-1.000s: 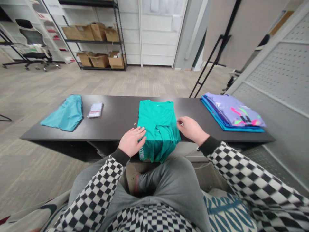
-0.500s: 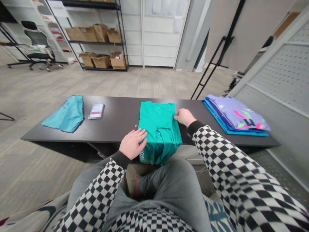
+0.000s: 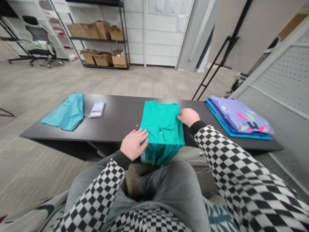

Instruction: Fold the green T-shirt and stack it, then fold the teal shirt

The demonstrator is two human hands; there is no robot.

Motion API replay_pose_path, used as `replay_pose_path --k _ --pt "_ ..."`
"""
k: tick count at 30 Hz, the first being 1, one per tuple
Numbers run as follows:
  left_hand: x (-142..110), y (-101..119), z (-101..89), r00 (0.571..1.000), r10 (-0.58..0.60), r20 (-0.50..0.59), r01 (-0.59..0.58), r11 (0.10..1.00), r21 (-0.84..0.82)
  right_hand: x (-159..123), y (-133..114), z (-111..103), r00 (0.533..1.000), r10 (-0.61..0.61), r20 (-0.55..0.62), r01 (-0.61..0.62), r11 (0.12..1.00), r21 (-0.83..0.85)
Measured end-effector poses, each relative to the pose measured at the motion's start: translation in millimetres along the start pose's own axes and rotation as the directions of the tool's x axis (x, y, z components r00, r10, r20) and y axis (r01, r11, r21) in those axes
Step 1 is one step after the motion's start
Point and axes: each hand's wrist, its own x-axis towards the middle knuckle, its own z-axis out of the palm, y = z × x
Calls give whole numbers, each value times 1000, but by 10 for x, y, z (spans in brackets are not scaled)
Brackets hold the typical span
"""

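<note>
Garment of bright green, thin cloth (image 3: 166, 122), prob. a T-shirt, lies on a long, smooth dark table (image 3: 118, 112), near end hanging off the front edge. L hand (image 3: 134, 143) rests flat on garment's near L side, fingers stretched, gripping nothing. R hand (image 3: 190, 116) is at garment's R edge, fingers curled in a pinch on the cloth; how firm, can't tell. Hands well apart, garment btw them.

Step in hand, my guess: straightening or turning in that R edge while L hand steadies. Next move prob. calls for a light pinch & even pull w/ L palm pressed down, else slack mat'l could skid or bunch.

Garment's far part lies fairly flat, soft creases mid-way; hanging part looser, rumpled, w/ pale lettering (image 3: 143, 157) too small to read. Far L of garment: dull teal cloth (image 3: 66, 112), rough wedge shape, lightly wrinkled. Btw that & garment: pale, flat rectangular item (image 3: 97, 110), pixelated. Just L of garment: tiny tan bit (image 3: 136, 125), can't tell what. Well R of garment: neat stack of folded clothes (image 3: 243, 116), blues under lilac, top one glossy like plastic wrap, pink & green print.
</note>
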Motion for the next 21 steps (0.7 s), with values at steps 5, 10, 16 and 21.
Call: replay_pose_path --k 5,10,16,21 --pt "-1 8 -12 1000 -4 1 4 1000 5 18 115 30 1000 24 -7 -24 1000 -13" --pt "0 8 -12 1000 -8 -5 8 1000 -18 114 299 108 997 80 -15 -79 996 49" --pt "-14 -8 10 1000 -1 -15 1 1000 -8 346 226 160 990 86 -110 -60 972 226" --pt "-8 4 -2 1000 -10 -12 10 1000 -15 460 166 262 991 99 -88 -80 977 197"
